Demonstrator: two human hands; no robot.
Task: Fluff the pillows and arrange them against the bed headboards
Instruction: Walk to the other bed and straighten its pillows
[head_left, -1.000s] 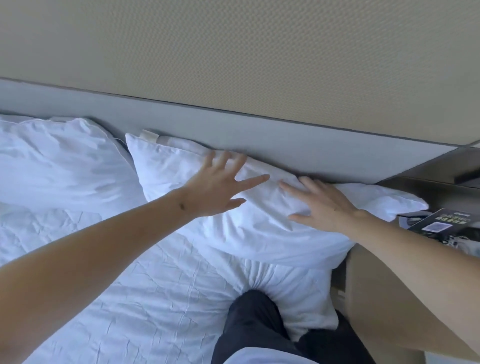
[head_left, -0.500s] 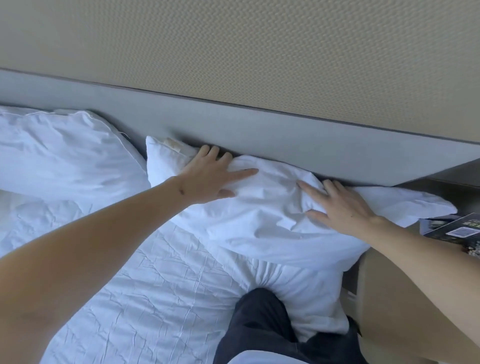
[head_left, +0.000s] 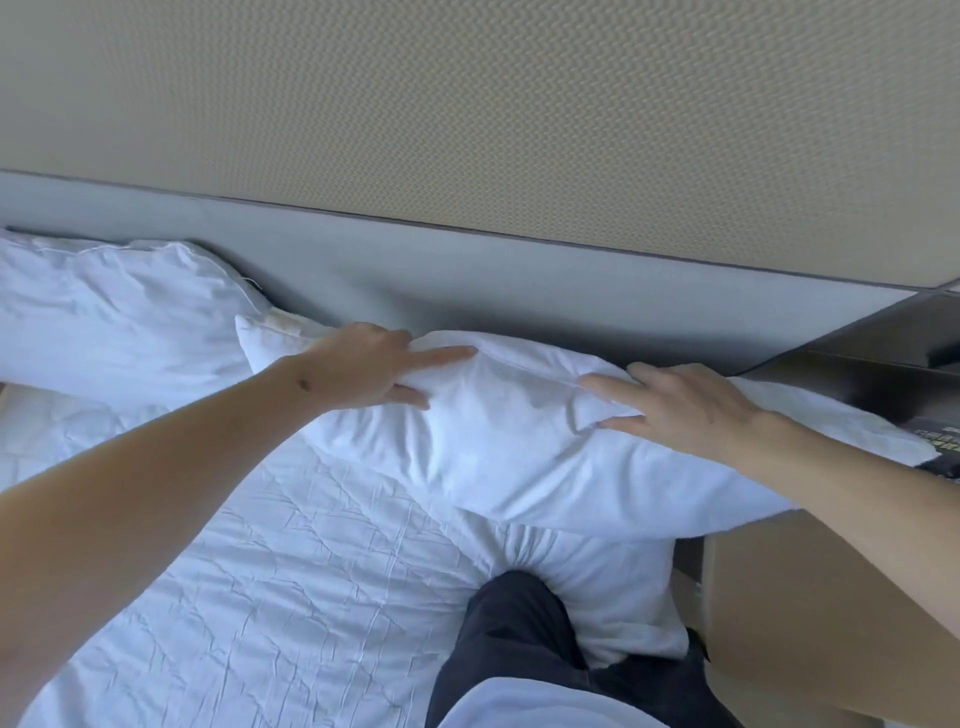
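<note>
Now, hands: left hand (head_left: 363, 366) and right hand (head_left: 691, 410) clutch the plump white pillow (head_left: 509, 447) by the grey headboard (head_left: 467, 291).
Risk: overhanging right end may drag it off the white quilted bed (head_left: 260, 597).

Both bare forearms reach forward, palms down. The left hand (head_left: 363, 369) pinches the pillow (head_left: 519, 447) between thumb and forefinger; the right hand (head_left: 685, 408) grips it, fingers curled over its top.

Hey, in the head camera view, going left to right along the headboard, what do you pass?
Left pillow, left hand, right hand, dark bedside shelf; both hands grip the right pillow.
</note>
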